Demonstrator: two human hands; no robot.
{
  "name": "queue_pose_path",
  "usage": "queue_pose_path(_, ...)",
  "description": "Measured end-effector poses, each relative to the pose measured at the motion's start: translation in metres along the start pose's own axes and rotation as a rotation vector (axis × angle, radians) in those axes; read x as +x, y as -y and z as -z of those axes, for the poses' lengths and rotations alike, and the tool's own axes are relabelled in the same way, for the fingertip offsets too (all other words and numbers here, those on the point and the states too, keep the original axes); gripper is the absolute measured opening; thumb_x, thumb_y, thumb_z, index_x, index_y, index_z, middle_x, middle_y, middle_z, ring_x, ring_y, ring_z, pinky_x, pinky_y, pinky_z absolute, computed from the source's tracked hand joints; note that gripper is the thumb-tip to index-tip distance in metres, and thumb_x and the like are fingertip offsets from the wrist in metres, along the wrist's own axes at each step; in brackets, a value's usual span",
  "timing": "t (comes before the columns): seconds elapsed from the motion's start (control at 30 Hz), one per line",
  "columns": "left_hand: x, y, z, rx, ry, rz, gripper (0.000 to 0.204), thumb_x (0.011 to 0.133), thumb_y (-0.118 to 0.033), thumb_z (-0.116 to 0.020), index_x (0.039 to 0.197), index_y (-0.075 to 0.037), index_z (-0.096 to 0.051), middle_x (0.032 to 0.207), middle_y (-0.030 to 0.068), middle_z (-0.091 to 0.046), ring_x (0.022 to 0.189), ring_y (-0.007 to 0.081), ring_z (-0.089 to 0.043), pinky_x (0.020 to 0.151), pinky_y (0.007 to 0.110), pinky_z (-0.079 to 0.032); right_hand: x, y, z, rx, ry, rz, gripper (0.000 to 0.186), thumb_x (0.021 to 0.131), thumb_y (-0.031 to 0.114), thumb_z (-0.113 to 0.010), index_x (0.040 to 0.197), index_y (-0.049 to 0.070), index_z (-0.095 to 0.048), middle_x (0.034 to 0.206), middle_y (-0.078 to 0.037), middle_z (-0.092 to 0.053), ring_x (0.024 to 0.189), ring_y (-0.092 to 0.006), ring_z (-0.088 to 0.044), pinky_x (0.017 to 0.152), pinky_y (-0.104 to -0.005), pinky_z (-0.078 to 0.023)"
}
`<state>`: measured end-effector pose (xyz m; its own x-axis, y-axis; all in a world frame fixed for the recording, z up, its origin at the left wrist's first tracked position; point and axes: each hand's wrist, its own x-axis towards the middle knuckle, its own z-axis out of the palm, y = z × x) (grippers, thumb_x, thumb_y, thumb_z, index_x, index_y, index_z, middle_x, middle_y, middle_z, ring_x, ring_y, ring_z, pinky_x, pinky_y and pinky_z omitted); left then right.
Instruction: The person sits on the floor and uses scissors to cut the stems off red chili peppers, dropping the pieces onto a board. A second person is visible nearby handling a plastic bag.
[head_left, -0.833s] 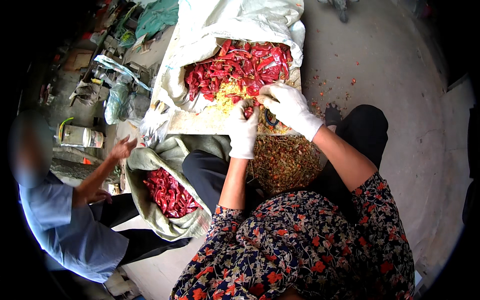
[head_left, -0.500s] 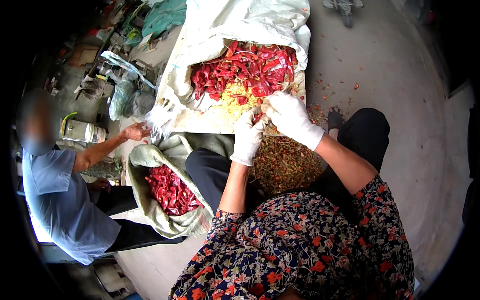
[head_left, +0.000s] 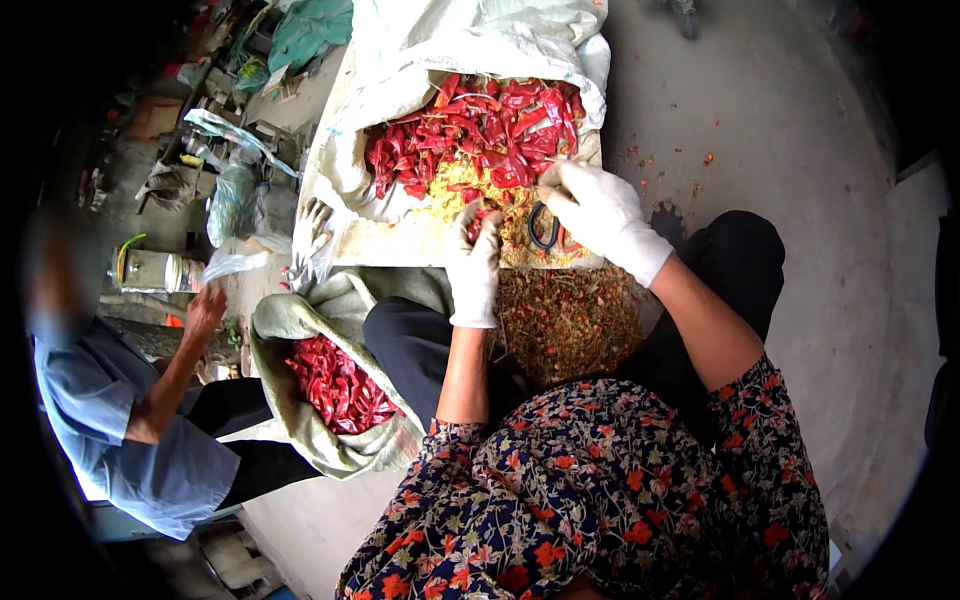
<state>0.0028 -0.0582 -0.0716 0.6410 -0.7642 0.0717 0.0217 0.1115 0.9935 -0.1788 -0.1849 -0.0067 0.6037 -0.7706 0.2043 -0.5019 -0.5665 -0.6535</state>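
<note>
My left hand (head_left: 474,275), in a white glove, holds a dried red chili pepper (head_left: 477,224) between thumb and fingers at the board's near edge. To its right, my gloved right hand (head_left: 605,212) is closed in a pinch over the board; whatever lies between its fingertips is too small to make out. Beneath that hand rests a dark loop-shaped handle (head_left: 541,228), partly hidden. Just beyond both hands, dried red chilies (head_left: 500,125) spill from the mouth of a white woven sack (head_left: 470,45). Yellow seeds (head_left: 446,190) lie scattered in front of them.
The pale board (head_left: 395,243) carries the sack. Below it is a heap of stems and scraps (head_left: 570,325) between my knees. At left stands an open sack (head_left: 285,312) of red chilies. A co-worker (head_left: 150,430) sits beyond it, holding a clear plastic bag (head_left: 235,262).
My hands have moved apart, the left keeping a chili and the right shifting rightward. The dark handle has come into sight. The co-worker's raised hand has drawn back leftward with a clear bag.
</note>
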Motion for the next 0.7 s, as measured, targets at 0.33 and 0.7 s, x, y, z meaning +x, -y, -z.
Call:
queue_pose_path(0.33, -0.004, 0.013, 0.02, -0.007, -0.063, 0.074, 0.034, 0.101, -0.02, -0.075, 0.127, 0.0, -0.065, 0.095, 0.0024, -0.07, 0.075, 0.0089, -0.062, 0.07, 0.024, -0.051, 0.002, -0.045, -0.087, -0.466, 0.38, -0.213, 0.076, 0.098, 0.049, -0.06, 0.158, 0.005, -0.042, 0.099, -0.014, -0.077, 0.09, -0.0322, -0.076, 0.08, -0.0484, -0.058)
queue_pose_path(0.7, -0.013, 0.019, 0.036, -0.011, -0.108, 0.14, 0.035, 0.101, -0.018, -0.074, 0.13, 0.0, -0.065, 0.086, -0.0004, -0.068, 0.064, 0.0068, -0.06, 0.058, 0.022, -0.048, 0.002, -0.047, -0.077, 0.149, 0.194, -0.346, 0.06, 0.09, 0.037, -0.072, 0.141, 0.01, -0.06, 0.09, -0.016, -0.076, 0.082, -0.0353, -0.074, 0.076, -0.0455, -0.057)
